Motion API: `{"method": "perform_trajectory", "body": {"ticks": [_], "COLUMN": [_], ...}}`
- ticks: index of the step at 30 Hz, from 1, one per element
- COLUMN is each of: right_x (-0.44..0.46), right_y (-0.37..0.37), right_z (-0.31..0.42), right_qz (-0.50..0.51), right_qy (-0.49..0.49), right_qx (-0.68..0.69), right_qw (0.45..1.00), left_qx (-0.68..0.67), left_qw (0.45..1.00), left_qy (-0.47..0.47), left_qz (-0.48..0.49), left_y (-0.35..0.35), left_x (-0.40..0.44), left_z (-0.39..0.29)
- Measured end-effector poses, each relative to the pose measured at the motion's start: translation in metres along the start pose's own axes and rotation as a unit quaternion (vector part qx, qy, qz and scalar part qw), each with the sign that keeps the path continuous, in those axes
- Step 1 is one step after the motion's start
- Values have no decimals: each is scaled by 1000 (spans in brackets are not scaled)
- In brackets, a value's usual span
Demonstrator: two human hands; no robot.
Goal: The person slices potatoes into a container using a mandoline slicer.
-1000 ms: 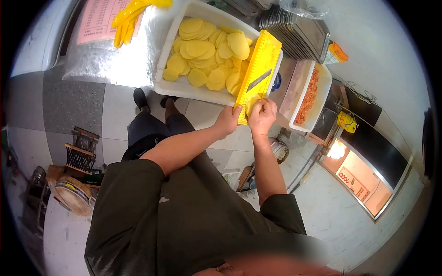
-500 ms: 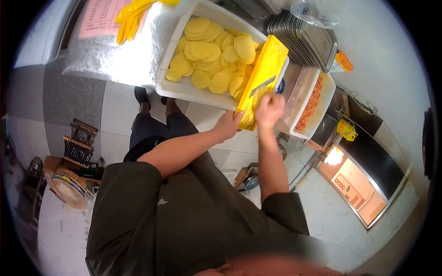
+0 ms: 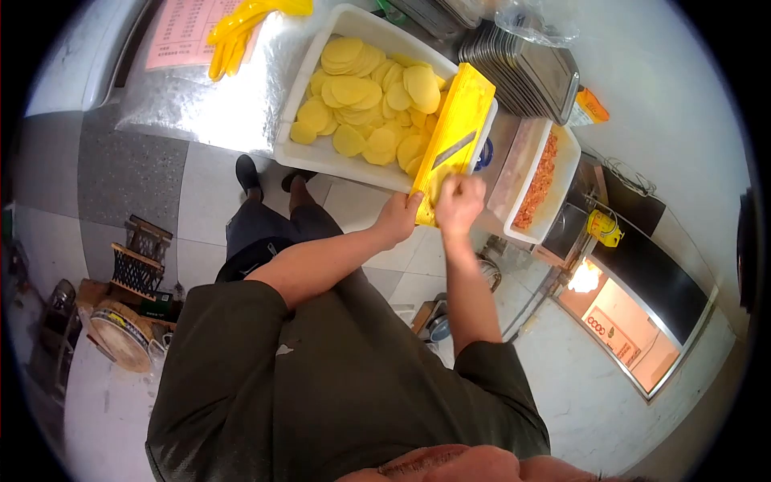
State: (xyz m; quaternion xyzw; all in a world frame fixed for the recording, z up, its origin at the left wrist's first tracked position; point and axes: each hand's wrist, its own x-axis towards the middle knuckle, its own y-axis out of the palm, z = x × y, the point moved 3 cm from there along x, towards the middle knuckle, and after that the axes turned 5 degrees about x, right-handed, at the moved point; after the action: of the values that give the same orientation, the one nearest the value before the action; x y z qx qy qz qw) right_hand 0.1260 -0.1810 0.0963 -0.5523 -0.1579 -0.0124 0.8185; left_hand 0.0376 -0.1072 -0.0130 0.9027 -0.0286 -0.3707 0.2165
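My left hand (image 3: pixel 397 218) is closed around the near end of a yellow mandoline slicer (image 3: pixel 466 104), thumb on its edge. The slicer lies slanted across the right side of a white tub (image 3: pixel 283 132), its dark blade crossing the board at mid-length. Just below the blade, my right hand (image 3: pixel 460 203) is curled into a fist against the slicer's face. Whatever those fingers press on is hidden beneath them. Inside the tub are many thin, round, pale yellow potato slices (image 3: pixel 353 88), heaped in overlapping layers.
Left of the tub, yellow rubber gloves (image 3: pixel 233 48) and a pink printed sheet (image 3: pixel 181 36) lie on a shiny surface. Stacked metal trays (image 3: pixel 546 80) stand at right, near a white container (image 3: pixel 574 153) of reddish chopped food. A small woven-seat chair (image 3: pixel 138 261) is on the floor.
My right hand has slid down the slicer toward its near end, exposing more of the blade. My left hand keeps its hold. The camera view has shifted slightly.
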Motion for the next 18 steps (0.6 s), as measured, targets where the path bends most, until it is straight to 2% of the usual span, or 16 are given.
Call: {"method": "perform_trajectory", "body": {"ticks": [3,6,10,12,13,14,18], "right_x": [-33,-29,-13,18,38,66,158], "right_y": [-7,-8,0,9,19,24,49], "right_z": [3,7,0,-5,-17,-16,-27], "right_qz": [-27,-29,-30,-45,-62,-32,-75], "right_qy": [-7,-14,-12,-29,-76,-24,-61], "right_qx": [36,27,6,6,-26,-41,-35], "right_qw": [999,999,999,999,995,998,995], "left_qx": [62,-16,-27,-32,-21,-10,34], "left_qw": [998,999,999,999,999,999,999], "left_qy": [-4,-28,-29,-30,-35,-44,-17], "left_qz": [-5,8,16,12,18,26,16], "left_y": [-8,-5,-6,-4,-5,-6,-2], "left_x": [-14,-16,-13,-16,-9,-4,7], "left_z": [-28,-32,-28,-30,-29,-21,10]}}
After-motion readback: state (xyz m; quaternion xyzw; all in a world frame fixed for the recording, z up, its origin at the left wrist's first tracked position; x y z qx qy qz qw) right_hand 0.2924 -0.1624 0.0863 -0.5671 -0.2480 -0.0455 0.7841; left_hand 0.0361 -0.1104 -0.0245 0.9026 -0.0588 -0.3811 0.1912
